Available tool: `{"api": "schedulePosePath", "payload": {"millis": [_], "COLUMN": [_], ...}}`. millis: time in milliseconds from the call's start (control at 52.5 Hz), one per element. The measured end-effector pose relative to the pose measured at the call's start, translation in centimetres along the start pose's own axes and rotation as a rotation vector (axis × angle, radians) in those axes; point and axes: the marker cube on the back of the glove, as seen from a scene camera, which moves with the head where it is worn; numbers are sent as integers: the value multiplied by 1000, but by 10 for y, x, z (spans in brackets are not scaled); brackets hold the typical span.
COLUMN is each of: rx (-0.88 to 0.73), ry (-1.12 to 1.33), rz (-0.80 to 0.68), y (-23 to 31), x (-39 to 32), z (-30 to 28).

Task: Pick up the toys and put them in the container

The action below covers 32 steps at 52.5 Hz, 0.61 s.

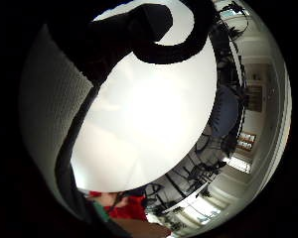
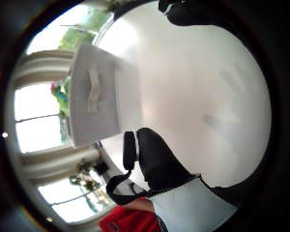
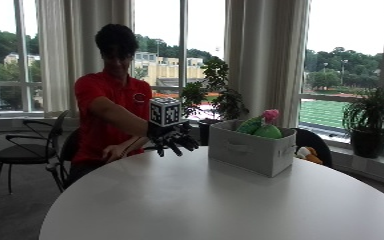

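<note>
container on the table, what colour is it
Light grey, almost white, container; the outside view shows it best.

Your outside view looks across the round counter (image 3: 198, 200) toward the seated person. Both palm views hover close above it, the thumb-side also sharing the container (image 2: 99, 99).

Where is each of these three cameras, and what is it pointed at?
Outside view: across the round white table, facing the person; shows the black-gloved right hand raised beside the white fabric storage box of plush toys.
Thumb side palm view: on that hand, looking at tabletop and box; a gloved finger shows.
Little finger side palm view: on that hand, looking at tabletop; gloved fingers show.
All three share the table.
</note>
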Motion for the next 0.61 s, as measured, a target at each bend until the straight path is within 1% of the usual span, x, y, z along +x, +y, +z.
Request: {"api": "schedulePosePath", "payload": {"millis": [153,305,610], "rx": [-25,-37,-28], "ry": [62,-17,-57], "rz": [-4,16,10], "y": [4,11,16], "x": [13,19,33], "z": [1,-5,-4]}}
